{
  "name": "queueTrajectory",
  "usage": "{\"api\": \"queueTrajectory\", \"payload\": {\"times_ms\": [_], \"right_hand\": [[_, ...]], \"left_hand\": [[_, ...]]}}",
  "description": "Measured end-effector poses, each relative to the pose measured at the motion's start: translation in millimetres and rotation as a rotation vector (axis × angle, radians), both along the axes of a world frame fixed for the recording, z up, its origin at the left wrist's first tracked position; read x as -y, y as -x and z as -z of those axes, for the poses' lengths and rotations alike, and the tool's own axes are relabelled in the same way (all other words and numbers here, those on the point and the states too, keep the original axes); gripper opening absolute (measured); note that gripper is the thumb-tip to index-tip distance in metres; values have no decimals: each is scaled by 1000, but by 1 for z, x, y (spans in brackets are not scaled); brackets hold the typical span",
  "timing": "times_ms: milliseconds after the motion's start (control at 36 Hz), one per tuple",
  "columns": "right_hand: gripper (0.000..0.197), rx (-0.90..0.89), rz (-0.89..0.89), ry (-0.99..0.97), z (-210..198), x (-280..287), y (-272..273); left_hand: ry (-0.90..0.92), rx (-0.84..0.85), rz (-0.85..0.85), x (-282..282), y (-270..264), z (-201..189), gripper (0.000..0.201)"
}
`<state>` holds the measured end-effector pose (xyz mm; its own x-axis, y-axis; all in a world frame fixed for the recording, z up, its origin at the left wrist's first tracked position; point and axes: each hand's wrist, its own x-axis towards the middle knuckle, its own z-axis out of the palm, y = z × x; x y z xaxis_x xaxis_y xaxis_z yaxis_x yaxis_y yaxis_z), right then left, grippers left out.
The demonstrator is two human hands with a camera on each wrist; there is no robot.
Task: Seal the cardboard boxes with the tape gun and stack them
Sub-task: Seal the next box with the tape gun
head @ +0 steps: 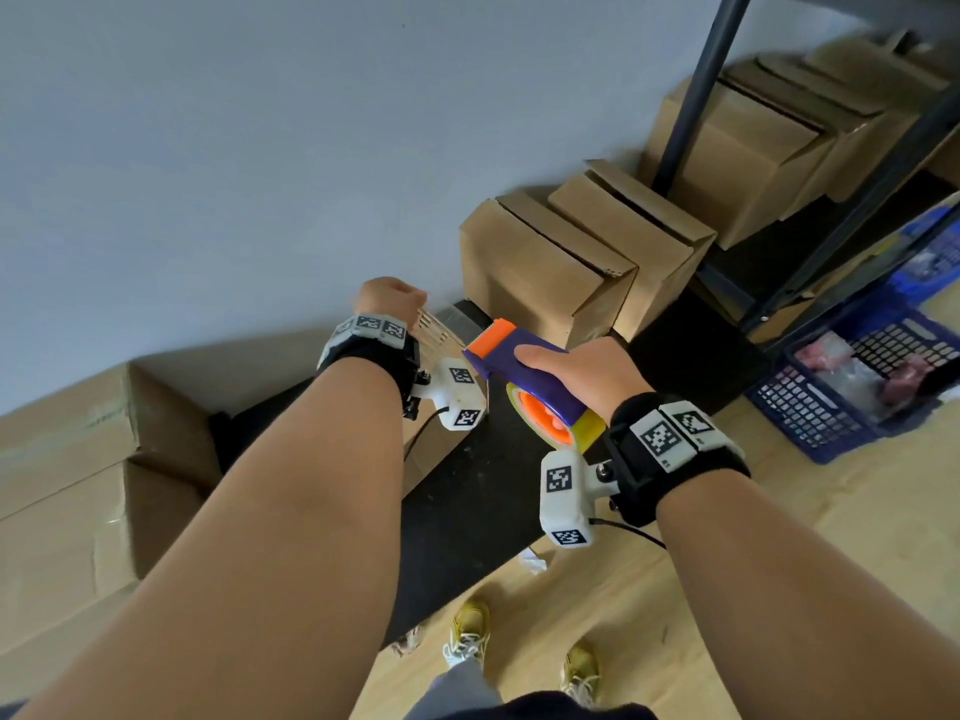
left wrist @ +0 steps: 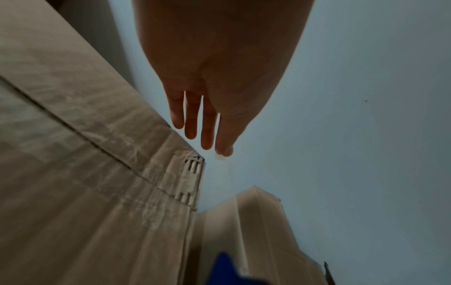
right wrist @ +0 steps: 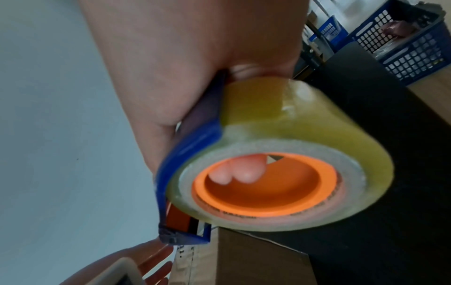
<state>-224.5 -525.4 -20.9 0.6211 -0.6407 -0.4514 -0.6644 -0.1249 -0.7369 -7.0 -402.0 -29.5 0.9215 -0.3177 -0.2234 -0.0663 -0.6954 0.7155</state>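
My right hand (head: pixel 576 374) grips the blue and orange tape gun (head: pixel 511 356), fingers hooked into the orange core of its clear tape roll (right wrist: pixel 292 154). The gun's cutter end sits at the near corner of a cardboard box (left wrist: pixel 73 154) whose top seam is covered in clear tape. My left hand (head: pixel 389 298) hovers just past the box's far corner. Its fingers (left wrist: pixel 190 119) are straight and hold nothing, though a thin strand of tape seems to cling to one fingertip. My arms hide most of the box (head: pixel 441 330) in the head view.
Two more boxes (head: pixel 545 267) with loose flaps stand on the black mat (head: pixel 467 511) against the wall. Further boxes (head: pixel 753 142) fill a dark metal shelf (head: pixel 696 90). Large cardboard sheets (head: pixel 62 485) lie left, a blue basket (head: pixel 857 387) right.
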Motion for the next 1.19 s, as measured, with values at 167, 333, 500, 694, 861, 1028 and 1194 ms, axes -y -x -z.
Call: {"api": "queueTrajectory", "payload": {"times_ms": [167,333,500,694,861,1028,1194], "right_hand": [[64,-22,-2,30,4,-5,-15],[60,-47,-28,62,3,-9,-24],[66,-83,-30,71,7,-11,-30],[67,-86,-16,42,10,-10,-31],[66,-94,-4,15,13,-7,-32],[68,-97,6,21,14,-7,-32],[67,-94,3,38,13,-7,-31]], "left_hand": [[-62,3,30,-2,-11,8,24],[-45,-7,14,-6,-18,17,21],[-82,-15,35,-8,-23,21,22],[-54,-11,15,-8,-23,30,23],[-170,-35,73,-7,-19,25,36],[-224,-40,28,-7,-9,20,30],[-292,136,-66,0,4,21,44]]}}
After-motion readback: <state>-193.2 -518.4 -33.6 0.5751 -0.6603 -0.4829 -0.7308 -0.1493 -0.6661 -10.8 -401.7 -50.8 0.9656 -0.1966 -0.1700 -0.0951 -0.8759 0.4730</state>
